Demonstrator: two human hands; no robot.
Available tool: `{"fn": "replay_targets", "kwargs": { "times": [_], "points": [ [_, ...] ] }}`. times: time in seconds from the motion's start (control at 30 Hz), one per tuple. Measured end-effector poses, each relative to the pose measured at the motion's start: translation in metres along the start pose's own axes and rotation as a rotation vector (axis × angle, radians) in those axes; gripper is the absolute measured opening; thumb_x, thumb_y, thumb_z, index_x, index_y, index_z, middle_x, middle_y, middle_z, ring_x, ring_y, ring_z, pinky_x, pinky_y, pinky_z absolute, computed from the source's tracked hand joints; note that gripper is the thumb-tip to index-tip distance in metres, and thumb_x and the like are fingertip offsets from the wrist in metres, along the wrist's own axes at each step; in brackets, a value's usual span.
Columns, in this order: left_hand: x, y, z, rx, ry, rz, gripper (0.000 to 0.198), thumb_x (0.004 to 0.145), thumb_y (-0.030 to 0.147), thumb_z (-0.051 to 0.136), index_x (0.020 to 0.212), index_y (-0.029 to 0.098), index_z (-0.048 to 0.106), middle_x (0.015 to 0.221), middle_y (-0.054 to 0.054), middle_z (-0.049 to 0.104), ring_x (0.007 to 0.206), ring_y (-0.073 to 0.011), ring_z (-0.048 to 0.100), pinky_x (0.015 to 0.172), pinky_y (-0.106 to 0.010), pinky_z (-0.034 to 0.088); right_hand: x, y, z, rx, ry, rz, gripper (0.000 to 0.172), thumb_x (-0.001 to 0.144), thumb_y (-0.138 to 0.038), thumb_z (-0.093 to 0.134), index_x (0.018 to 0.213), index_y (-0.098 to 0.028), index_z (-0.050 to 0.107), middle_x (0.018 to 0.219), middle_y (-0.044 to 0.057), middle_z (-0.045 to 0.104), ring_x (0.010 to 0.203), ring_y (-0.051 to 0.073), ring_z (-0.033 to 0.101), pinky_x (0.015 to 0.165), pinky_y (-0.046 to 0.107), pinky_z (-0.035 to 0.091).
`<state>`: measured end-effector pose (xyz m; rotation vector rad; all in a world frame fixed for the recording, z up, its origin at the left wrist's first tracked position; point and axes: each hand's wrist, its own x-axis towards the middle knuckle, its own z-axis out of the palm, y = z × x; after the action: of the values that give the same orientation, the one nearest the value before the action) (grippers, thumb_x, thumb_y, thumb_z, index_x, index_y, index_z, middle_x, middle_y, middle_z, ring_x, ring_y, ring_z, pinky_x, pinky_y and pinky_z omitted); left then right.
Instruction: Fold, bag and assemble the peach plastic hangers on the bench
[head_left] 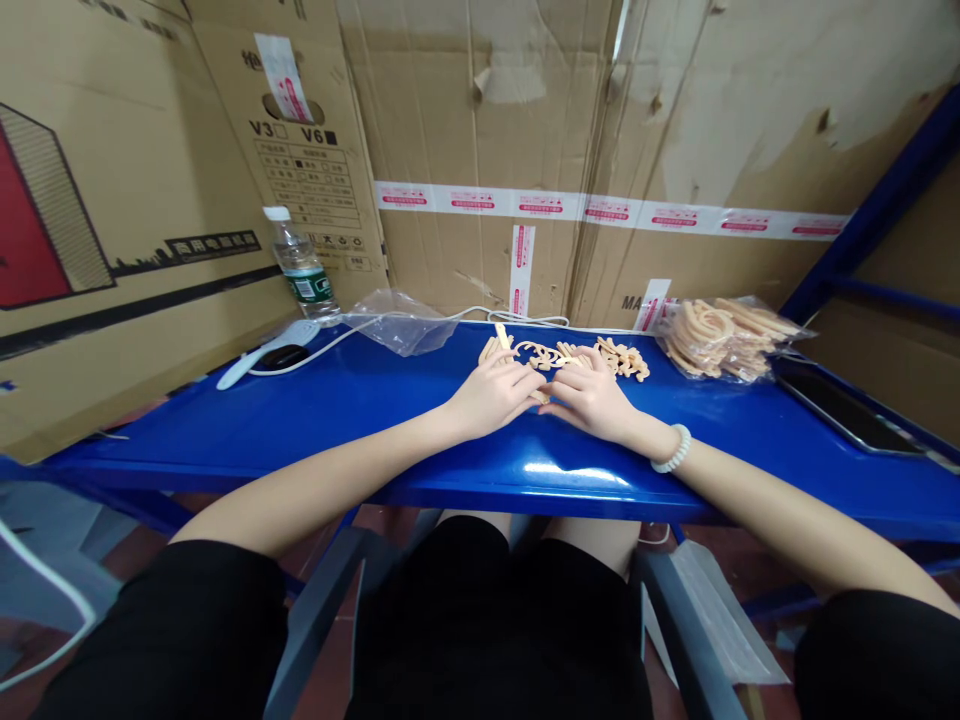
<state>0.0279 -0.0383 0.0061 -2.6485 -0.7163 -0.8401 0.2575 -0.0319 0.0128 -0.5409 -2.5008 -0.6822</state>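
Observation:
My left hand [496, 393] and my right hand [590, 398] meet above the blue tabletop [360, 425]. Their fingers are curled and closed around a short beige strip [540, 397], mostly hidden by the fingertips. Just beyond my left hand another beige strip [502, 336] sticks up; whether that hand touches it I cannot tell. Behind both hands lies a row of beige pieces, with curved ones [534, 350] in the middle and a pile of short bits [624, 358] beyond my right hand. A pale beaded bracelet [673, 449] circles my right wrist.
A clear bag of beige curved strips [724, 338] lies at the right, near a dark phone [847, 408]. At the left are a water bottle [302, 270], a light-blue handled object [266, 352], a white cable [330, 355] and a crumpled plastic bag [405, 322]. Cardboard [465, 120] walls the back.

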Motion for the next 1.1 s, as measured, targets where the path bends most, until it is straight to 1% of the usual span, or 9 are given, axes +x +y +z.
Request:
{"fn": "replay_targets", "kwargs": {
  "times": [0.13,0.43,0.53,0.63,0.77,0.87,0.97,1.03,1.1],
  "points": [
    [0.002,-0.001,-0.001,0.047,-0.024,0.017,0.025,0.104,0.029,0.048,0.096,0.016,0.067,0.090,-0.010,0.074,0.093,-0.0251,0.069,0.109,-0.050,0.042,0.000,0.000,0.002,-0.016,0.045,-0.017,0.038,0.105,-0.045,0.051,0.086,-0.017,0.068,0.075,0.004,0.063,0.074,0.020,0.053,0.102,0.049,0.035],
    [0.002,-0.005,-0.002,0.121,-0.064,0.055,0.028,0.106,0.030,0.045,0.096,0.014,0.066,0.089,-0.011,0.072,0.089,-0.0241,0.067,0.095,-0.041,0.049,0.000,0.002,-0.002,-0.007,0.086,0.002,0.036,0.102,-0.048,0.056,0.089,-0.019,0.071,0.075,0.004,0.065,0.077,0.020,0.053,0.100,0.048,0.037],
    [0.000,-0.007,-0.002,0.151,-0.086,0.074,0.024,0.105,0.027,0.046,0.097,0.014,0.065,0.088,-0.009,0.070,0.084,-0.0227,0.065,0.084,-0.035,0.049,0.000,0.002,0.001,0.073,0.105,-0.003,0.034,0.101,-0.048,0.058,0.091,-0.019,0.072,0.073,0.003,0.064,0.075,0.020,0.054,0.100,0.049,0.038],
    [-0.001,-0.007,-0.003,0.157,-0.069,0.093,0.021,0.103,0.022,0.047,0.095,0.015,0.064,0.085,-0.007,0.068,0.082,-0.0214,0.065,0.078,-0.033,0.047,0.002,0.001,0.002,0.193,0.142,0.002,0.032,0.099,-0.048,0.063,0.092,-0.018,0.073,0.069,0.001,0.061,0.073,0.019,0.054,0.098,0.048,0.040],
    [0.000,-0.010,-0.007,0.167,-0.005,0.147,0.024,0.103,0.017,0.044,0.091,0.016,0.065,0.083,-0.006,0.069,0.081,-0.0205,0.064,0.078,-0.033,0.045,0.005,0.001,-0.002,0.382,0.171,0.103,0.032,0.096,-0.049,0.066,0.092,-0.019,0.075,0.066,0.000,0.060,0.067,0.018,0.054,0.084,0.042,0.044],
    [0.000,-0.026,-0.016,0.119,0.054,0.147,0.024,0.104,0.019,0.044,0.092,0.017,0.064,0.087,-0.007,0.071,0.084,-0.0204,0.065,0.081,-0.034,0.046,0.004,0.009,-0.006,0.482,0.209,0.280,0.033,0.095,-0.052,0.067,0.092,-0.020,0.075,0.070,0.002,0.065,0.069,0.019,0.055,0.073,0.037,0.045],
    [-0.002,-0.056,-0.024,-0.004,0.101,0.032,0.014,0.103,0.025,0.051,0.103,0.017,0.062,0.094,-0.007,0.072,0.087,-0.0202,0.066,0.084,-0.035,0.048,0.001,0.022,-0.009,0.483,0.255,0.410,0.035,0.096,-0.055,0.065,0.091,-0.021,0.074,0.079,0.004,0.070,0.075,0.021,0.060,0.077,0.039,0.047],
    [-0.005,-0.078,-0.027,-0.071,0.077,-0.030,0.012,0.102,0.024,0.053,0.106,0.017,0.060,0.096,-0.007,0.071,0.089,-0.0202,0.066,0.086,-0.035,0.049,-0.002,0.031,-0.009,0.481,0.242,0.450,0.034,0.098,-0.054,0.061,0.094,-0.022,0.073,0.086,0.006,0.072,0.082,0.023,0.062,0.083,0.042,0.048],
    [-0.010,-0.097,-0.026,-0.109,-0.008,-0.045,0.010,0.100,0.023,0.053,0.100,0.017,0.061,0.094,-0.006,0.070,0.090,-0.0206,0.066,0.086,-0.036,0.050,-0.004,0.038,-0.006,0.465,0.191,0.466,0.034,0.100,-0.053,0.058,0.096,-0.022,0.072,0.093,0.007,0.073,0.091,0.026,0.063,0.089,0.045,0.047]
  ]
}}
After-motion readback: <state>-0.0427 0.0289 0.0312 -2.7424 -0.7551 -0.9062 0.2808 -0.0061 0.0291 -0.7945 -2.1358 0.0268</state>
